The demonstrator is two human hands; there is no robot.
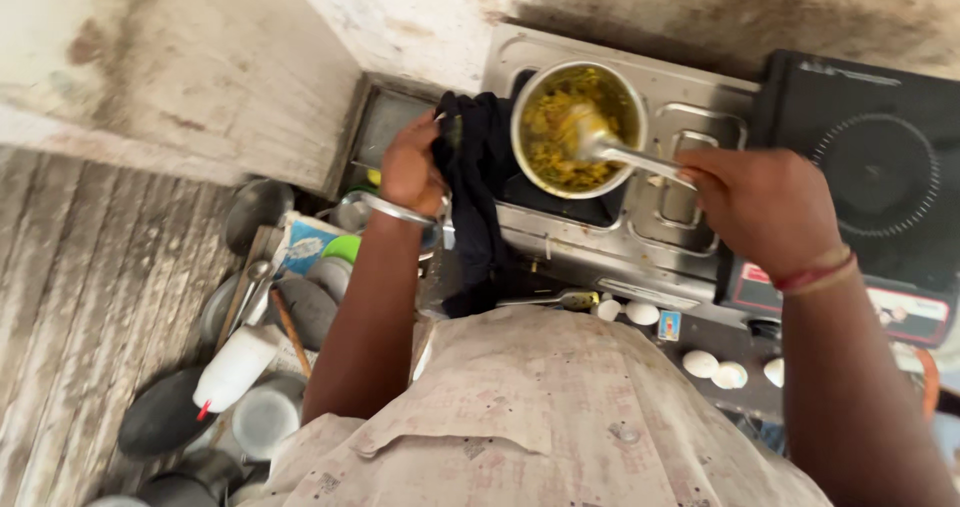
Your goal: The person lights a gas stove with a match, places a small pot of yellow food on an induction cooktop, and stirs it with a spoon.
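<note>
Right hand [765, 202] gripping spoon [610, 147] in steel pot [578, 127] of yellow food, left hand [412, 167] clutching dark cloth [478, 197] beside it

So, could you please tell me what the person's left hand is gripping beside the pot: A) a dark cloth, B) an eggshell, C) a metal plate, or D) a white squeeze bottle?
A: the left hand clutches the dark cloth against the pot, while the right hand holds the spoon.
</note>
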